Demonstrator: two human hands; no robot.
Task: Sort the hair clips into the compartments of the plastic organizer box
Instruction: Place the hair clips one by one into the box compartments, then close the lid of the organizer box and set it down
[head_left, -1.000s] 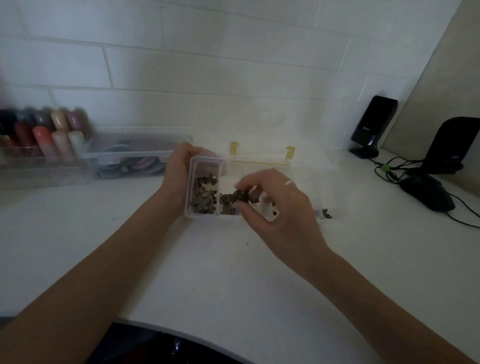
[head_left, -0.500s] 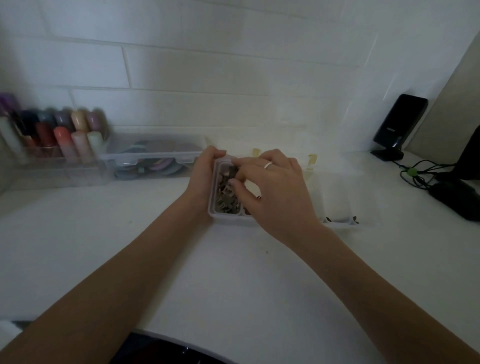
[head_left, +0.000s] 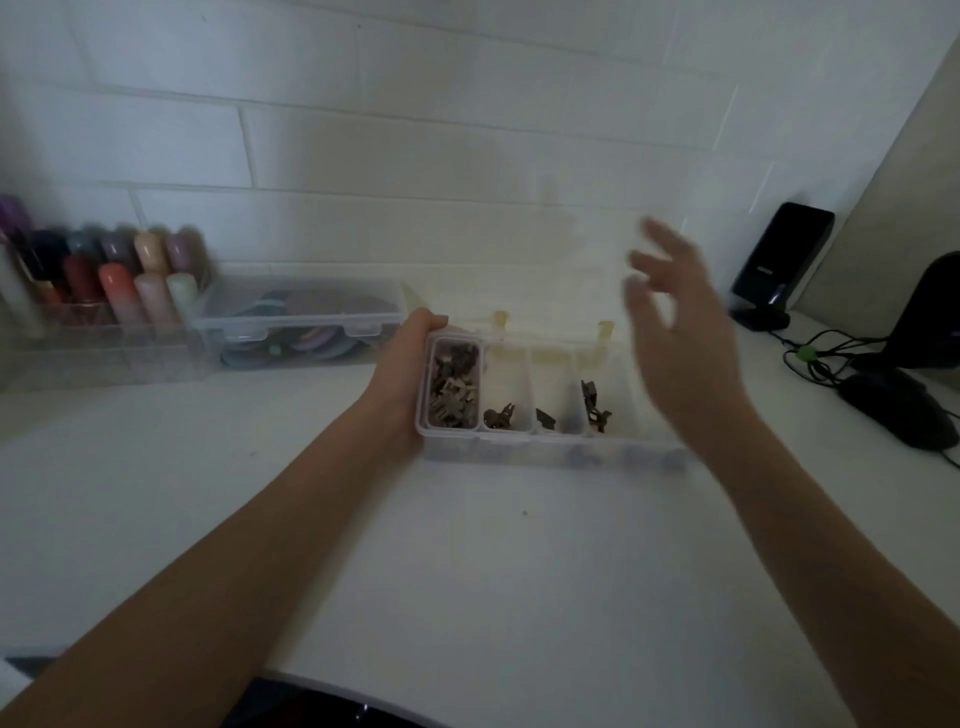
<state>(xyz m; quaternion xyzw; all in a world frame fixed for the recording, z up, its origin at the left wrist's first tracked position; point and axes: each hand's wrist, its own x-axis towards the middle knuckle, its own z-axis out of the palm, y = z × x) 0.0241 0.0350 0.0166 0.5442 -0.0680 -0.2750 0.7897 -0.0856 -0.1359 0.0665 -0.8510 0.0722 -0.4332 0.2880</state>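
Head view, fingers first: right hand (head_left: 675, 332) raised above the right end of the organizer box (head_left: 545, 449), fingers (head_left: 657, 236) spread and loose, blurred, nothing visible between them. Left hand (head_left: 410, 374) wrapped around the left end of the box, fingertips curled over its far corner, palm against the side wall, gripping it. Box lying on the white table (head_left: 467, 571), clear plastic, lid tipped back toward the wall on yellowish hinges (head_left: 500, 319). Leftmost compartment packed with a pile of hair clips (head_left: 453, 389), brown and tan. Next compartment holding a dark clip or two at its near end (head_left: 498, 415); third holding one small dark clip (head_left: 544, 417); fourth holding a few dark clips (head_left: 592, 405) along its left side. Compartments further right hidden behind the right hand.

Further out: lidded clear box (head_left: 301, 322) of rounded items left of the left hand, against the tiled wall; beyond it a rack of coloured bottles (head_left: 104, 280), blurred. Far right: black speaker (head_left: 779, 260), cables (head_left: 815, 358), dark mouse (head_left: 904, 410).
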